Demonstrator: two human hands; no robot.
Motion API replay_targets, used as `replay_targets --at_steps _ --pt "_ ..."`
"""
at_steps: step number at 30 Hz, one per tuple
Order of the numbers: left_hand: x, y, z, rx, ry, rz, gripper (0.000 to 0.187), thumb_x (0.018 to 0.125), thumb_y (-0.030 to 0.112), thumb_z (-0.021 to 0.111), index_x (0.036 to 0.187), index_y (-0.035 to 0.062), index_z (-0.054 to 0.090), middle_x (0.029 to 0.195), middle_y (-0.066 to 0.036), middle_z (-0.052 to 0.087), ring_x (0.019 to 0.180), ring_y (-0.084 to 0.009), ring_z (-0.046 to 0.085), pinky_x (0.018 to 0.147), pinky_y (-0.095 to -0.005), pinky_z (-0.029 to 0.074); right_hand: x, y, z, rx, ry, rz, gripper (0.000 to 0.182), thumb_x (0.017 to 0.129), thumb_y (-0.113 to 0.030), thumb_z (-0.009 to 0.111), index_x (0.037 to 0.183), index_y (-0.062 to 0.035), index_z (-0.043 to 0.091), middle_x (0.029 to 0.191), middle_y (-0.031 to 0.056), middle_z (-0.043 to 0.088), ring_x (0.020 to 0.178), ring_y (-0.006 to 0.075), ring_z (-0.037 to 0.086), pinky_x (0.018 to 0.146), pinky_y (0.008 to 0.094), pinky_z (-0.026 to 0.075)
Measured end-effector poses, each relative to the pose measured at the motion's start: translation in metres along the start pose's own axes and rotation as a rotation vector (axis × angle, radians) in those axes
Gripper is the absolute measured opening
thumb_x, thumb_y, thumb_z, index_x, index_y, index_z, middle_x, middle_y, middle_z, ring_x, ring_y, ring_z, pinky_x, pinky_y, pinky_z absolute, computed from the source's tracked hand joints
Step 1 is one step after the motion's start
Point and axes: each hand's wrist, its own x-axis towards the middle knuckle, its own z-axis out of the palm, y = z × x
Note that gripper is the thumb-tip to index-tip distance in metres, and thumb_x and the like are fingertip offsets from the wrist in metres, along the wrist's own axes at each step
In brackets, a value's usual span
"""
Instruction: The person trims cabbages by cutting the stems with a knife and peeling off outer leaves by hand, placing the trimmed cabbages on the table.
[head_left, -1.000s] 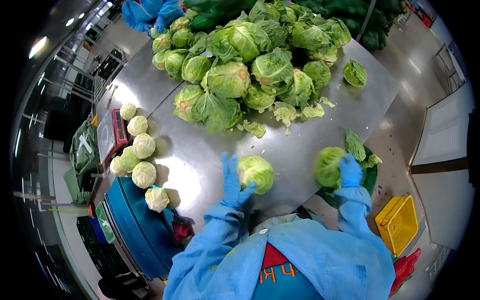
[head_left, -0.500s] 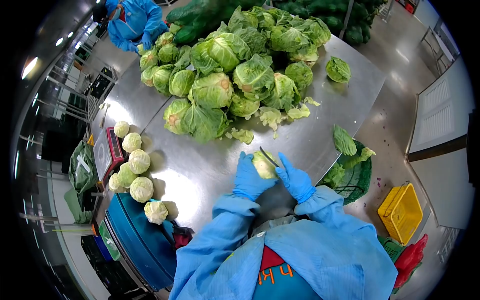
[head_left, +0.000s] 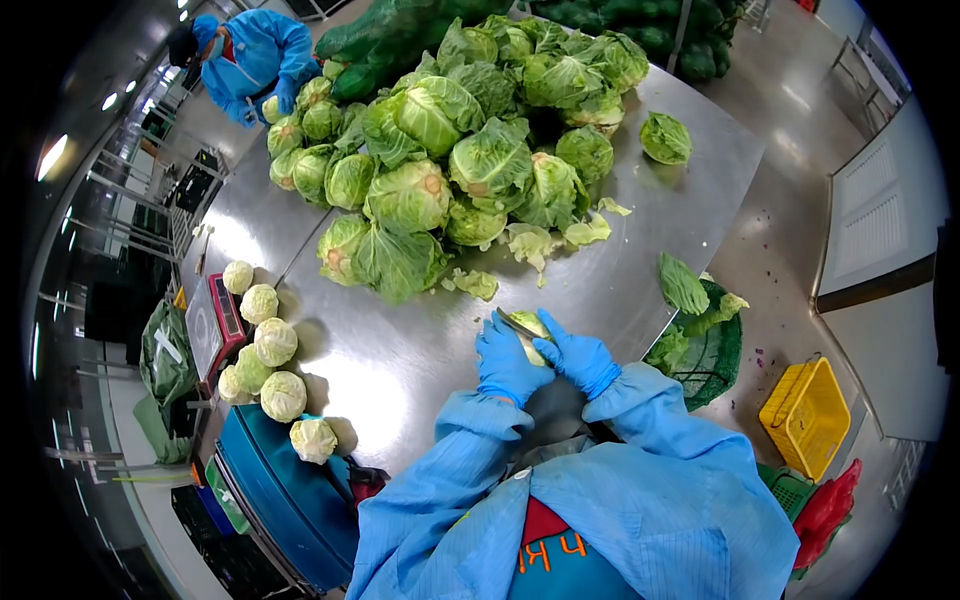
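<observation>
My left hand [head_left: 510,357], in a blue glove, is closed around the left side of a pale green cabbage [head_left: 530,326] near the front edge of the metal table [head_left: 400,330]. My right hand [head_left: 578,355], also gloved, is closed at the cabbage's right side. A dark knife [head_left: 516,325] lies across the cabbage between the hands; its handle is hidden, apparently in the right hand. Loose leaf pieces [head_left: 475,284] lie just beyond. Farther back is a large pile of leafy cabbages [head_left: 410,195].
Trimmed cabbages [head_left: 276,342] stand in a line at left beside a red-edged scale [head_left: 215,325]. A green basket [head_left: 712,350] with leaves is below the right edge. A yellow crate [head_left: 806,415] sits on the floor. A co-worker [head_left: 250,60] stands at the far left.
The knife has swung to the left side of the cabbage, and my right hand has moved left and closer to it. The whole view has shifted slightly. The co-worker's arms have moved.
</observation>
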Motion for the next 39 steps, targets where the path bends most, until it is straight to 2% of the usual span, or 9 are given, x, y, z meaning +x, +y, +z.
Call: replay_targets --at_steps 7,13,14,17,25,29,32,35,39 --pt "0.000 0.003 0.028 0.025 0.146 -0.072 0.124 0.052 0.040 0.085 0.145 -0.0028 0.016 0.144 -0.026 0.029 0.130 -0.0454 0.032 0.106 -0.0512 0.035 0.014 -0.015 -0.020 0.003 -0.149 0.083 0.055 0.097 -0.054 0.035 0.136 -0.0158 0.045 0.082 0.0201 0.067 0.070 0.0388 0.066 0.059 0.0512 0.050" --pt "-0.035 0.021 0.054 0.249 0.367 0.023 0.124 0.053 0.046 0.086 0.148 0.0037 0.017 0.142 -0.028 0.029 0.125 -0.0470 0.035 0.102 -0.0561 0.034 0.051 0.061 -0.025 0.263 -0.083 0.117 0.049 0.093 -0.051 0.051 0.098 -0.0053 0.067 0.077 0.0159 0.066 0.064 0.0285 0.065 0.064 0.0383 0.051" --pt "-0.037 0.011 0.051 0.201 0.389 0.085 0.124 0.052 0.046 0.086 0.148 0.0045 0.019 0.141 -0.029 0.029 0.124 -0.0465 0.036 0.102 -0.0553 0.034 0.044 0.066 -0.029 0.355 -0.117 0.140 0.044 0.088 -0.046 0.061 0.100 -0.0040 0.066 0.075 0.0126 0.066 0.062 0.0225 0.064 0.062 0.0365 0.050" --pt "-0.043 -0.013 0.043 0.038 0.453 0.243 0.116 0.051 0.041 0.088 0.145 0.0063 0.028 0.137 -0.030 0.035 0.121 -0.0449 0.038 0.101 -0.0525 0.036 0.027 0.080 -0.020 0.406 -0.122 0.254 0.046 0.085 -0.046 0.059 0.104 -0.0046 0.067 0.096 0.0205 0.068 0.092 0.0377 0.064 0.083 0.0417 0.050" --pt "-0.018 -0.114 0.050 -0.967 0.484 0.135 0.088 0.060 0.023 0.088 0.130 -0.0007 0.039 0.123 -0.016 0.053 0.111 -0.0255 0.055 0.094 -0.0355 0.047 -0.053 0.190 -0.035 0.510 0.335 0.488 0.037 0.084 -0.033 0.065 0.105 -0.0026 0.064 0.092 0.0214 0.068 0.084 0.0340 0.066 0.076 0.0399 0.052" --pt "-0.046 -0.084 0.053 -0.389 0.935 0.050 0.095 0.068 0.033 0.084 0.139 -0.0015 0.031 0.129 -0.022 0.048 0.124 -0.0342 0.044 0.105 -0.0440 0.037 -0.106 0.163 -0.097 -0.124 0.484 0.757 0.048 0.086 -0.032 0.065 0.129 -0.0151 0.054 0.093 0.0181 0.068 0.079 0.0332 0.065 0.073 0.0408 0.051" --pt "-0.052 -0.101 0.025 -0.419 0.435 0.018 0.087 0.079 0.042 0.071 0.145 0.0026 0.029 0.141 -0.028 0.033 0.133 -0.0468 0.025 0.111 -0.0499 0.024 -0.100 0.172 -0.056 0.070 0.630 0.364 0.041 0.090 -0.029 0.060 0.128 -0.0166 0.054 0.091 0.0212 0.067 0.079 0.0404 0.064 0.071 0.0464 0.051" --pt "-0.054 -0.095 -0.014 -0.210 0.389 0.054 0.072 0.085 0.036 0.064 0.146 0.0105 0.035 0.149 -0.029 0.021 0.135 -0.0521 0.019 0.113 -0.0509 0.022 -0.073 0.104 -0.023 0.745 0.306 0.457 0.030 0.094 -0.022 0.060 0.123 -0.0163 0.060 0.071 0.0048 0.061 0.053 0.0108 0.054 0.046 0.0272 0.045" --pt "-0.016 -0.128 -0.002 -0.045 0.418 0.500 0.091 0.073 0.042 0.073 0.149 0.0173 0.029 0.150 -0.029 0.019 0.135 -0.0521 0.021 0.112 -0.0526 0.023 -0.064 0.009 0.008 1.155 0.115 0.480 0.033 0.095 -0.025 0.058 0.128 -0.0172 0.058 0.062 -0.0003 0.055 0.047 0.0063 0.048 0.041 0.0228 0.041"
